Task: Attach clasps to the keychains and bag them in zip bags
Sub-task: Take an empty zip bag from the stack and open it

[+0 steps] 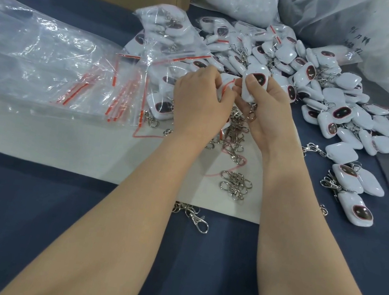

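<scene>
Bagging step. Right hand [258, 111] grips white rounded plastic keychain [255, 77], metal clasp [251, 114] dangling; left hand [201, 99] apparently pinches clear red-striped zip bag [225, 85]. Next: open mouth, slide keychain in.

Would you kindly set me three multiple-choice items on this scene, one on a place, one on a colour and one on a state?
1. The stack of empty zip bags lies: A. left of the left hand; B. in a drawer; C. on a chair.
2. Its seal strips are: A. blue; B. red; C. green.
3. The right hand: A. lies flat and open; B. hangs empty; C. grips a white keychain.
Answers: A, the stack spreads out left of that hand; B, red lines run along the bag mouths; C, its grip closes round the keychain.
</scene>
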`<action>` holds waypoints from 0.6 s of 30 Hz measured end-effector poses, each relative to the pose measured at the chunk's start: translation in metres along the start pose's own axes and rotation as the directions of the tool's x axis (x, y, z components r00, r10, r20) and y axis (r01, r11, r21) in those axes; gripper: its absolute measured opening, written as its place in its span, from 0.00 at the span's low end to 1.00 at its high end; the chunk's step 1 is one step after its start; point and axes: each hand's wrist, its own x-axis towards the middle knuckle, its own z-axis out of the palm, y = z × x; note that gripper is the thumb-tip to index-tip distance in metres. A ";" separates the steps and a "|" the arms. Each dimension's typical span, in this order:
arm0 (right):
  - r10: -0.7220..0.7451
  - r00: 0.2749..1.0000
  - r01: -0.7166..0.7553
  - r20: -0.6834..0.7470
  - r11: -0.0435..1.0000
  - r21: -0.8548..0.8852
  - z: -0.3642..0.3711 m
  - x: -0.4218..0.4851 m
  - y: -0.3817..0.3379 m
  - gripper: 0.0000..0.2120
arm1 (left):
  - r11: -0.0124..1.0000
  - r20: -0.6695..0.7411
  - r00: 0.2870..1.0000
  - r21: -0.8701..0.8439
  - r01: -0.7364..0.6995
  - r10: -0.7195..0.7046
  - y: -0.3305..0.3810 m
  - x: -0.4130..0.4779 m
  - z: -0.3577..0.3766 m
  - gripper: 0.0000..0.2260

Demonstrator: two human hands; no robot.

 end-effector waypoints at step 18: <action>0.091 0.996 -0.076 0.007 0.876 -0.476 0.038 0.003 -0.042 0.10 | 0.998 -0.048 0.998 0.036 0.052 -0.050 -0.005 0.002 -0.006 0.06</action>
